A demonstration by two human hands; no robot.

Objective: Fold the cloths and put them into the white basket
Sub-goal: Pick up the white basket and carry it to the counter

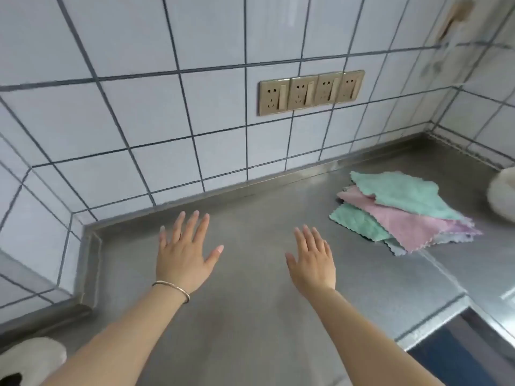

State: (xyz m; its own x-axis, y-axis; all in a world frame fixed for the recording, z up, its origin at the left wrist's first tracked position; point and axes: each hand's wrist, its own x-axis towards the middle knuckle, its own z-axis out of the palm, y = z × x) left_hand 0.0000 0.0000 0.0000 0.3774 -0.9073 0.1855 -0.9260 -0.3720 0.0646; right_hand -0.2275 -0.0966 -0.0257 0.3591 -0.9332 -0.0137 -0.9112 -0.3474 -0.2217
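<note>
Both hands are held flat over the bare middle of the steel surface, palms down, fingers straight and spread, holding nothing. The left hand has a thin bracelet at the wrist, and the right hand is beside it, a little apart. Both arms reach straight out from 6 o'clock toward the tiled wall. It is hard to tell if the palms touch the metal or float just above it. The cloths lie in a loose stack at about 2 o'clock from the hands, well apart from them, green and pink ones on top of each other, not folded yet. They are likely piled there so one can be pulled off at a time, and the open space under the hands looks like the spot for folding. A white round thing sits at the right edge, just past the stack; it may be the basket, but only a bit of it shows. Another pale thing peeks in at 7 o'clock. Four sockets sit on the wall.
</note>
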